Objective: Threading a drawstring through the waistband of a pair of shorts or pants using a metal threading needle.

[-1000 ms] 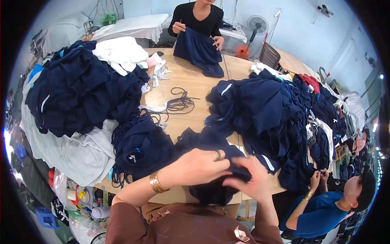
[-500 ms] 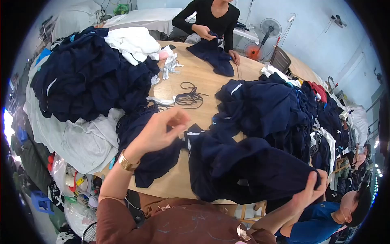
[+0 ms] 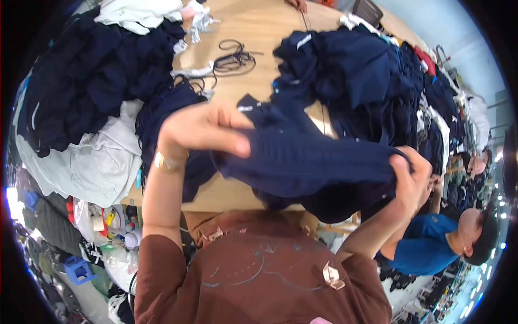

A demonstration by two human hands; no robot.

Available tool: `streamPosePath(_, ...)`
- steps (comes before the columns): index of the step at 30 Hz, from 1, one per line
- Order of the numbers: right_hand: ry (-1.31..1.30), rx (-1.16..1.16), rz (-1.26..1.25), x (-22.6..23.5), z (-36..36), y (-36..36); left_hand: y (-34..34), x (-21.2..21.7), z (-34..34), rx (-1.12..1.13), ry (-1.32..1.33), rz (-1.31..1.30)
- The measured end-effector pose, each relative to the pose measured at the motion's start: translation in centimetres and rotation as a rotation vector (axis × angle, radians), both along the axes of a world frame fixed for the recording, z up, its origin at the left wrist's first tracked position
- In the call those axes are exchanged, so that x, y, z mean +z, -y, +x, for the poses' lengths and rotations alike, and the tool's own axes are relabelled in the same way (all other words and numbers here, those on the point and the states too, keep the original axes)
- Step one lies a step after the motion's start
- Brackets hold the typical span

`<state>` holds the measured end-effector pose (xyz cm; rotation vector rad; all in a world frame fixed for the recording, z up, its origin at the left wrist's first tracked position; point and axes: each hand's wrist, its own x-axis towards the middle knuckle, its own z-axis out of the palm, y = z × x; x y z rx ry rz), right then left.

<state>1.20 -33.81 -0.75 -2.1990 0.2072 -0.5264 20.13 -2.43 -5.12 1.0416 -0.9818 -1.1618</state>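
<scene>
Between my two hands stretches a navy cloth garment (image 3: 318, 164), its wide stitched band running level above my lap. My left hand (image 3: 208, 129) grips the band's left end, thumb on the near side, somewhat blurred. The other end is pinched by my right hand (image 3: 413, 175), thumb in front and fingers folded over the edge. Below the band the cloth hangs in dark folds over the table's near edge. More navy cloth with a small white label lies just behind it. A gold bracelet watch (image 3: 168, 161) circles my left wrist.
A large navy garment pile (image 3: 91, 81) with white cloth (image 3: 137, 13) stands left; another navy pile (image 3: 350, 70) lies right. Dark cords (image 3: 234, 60) are coiled on the wooden table (image 3: 253, 32). A person in a blue shirt (image 3: 423, 245) is at the right; another person's hand (image 3: 298, 5) shows far off.
My left hand, empty before, has come down onto the garment and holds its band. The garment is now raised and pulled taut between both hands. The view has tilted downward.
</scene>
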Motion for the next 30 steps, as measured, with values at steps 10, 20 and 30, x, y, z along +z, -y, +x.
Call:
streamPosePath(10, -0.131, 0.027, 0.395, -7.0, 1.9, -1.2, 6.5, -3.5, -1.9, 0.171, 0.591, 0.354)
streamPosePath(20, -0.059, 0.068, 0.418, -7.0, 0.9, 0.6, 5.4, -4.6, -1.0, -0.089, 0.177, 0.080)
streamPosePath(30, -0.230, 0.374, 0.157, -5.9, 2.1, -1.2, 7.0, -3.9, -3.6, 0.128, 0.506, 0.210)
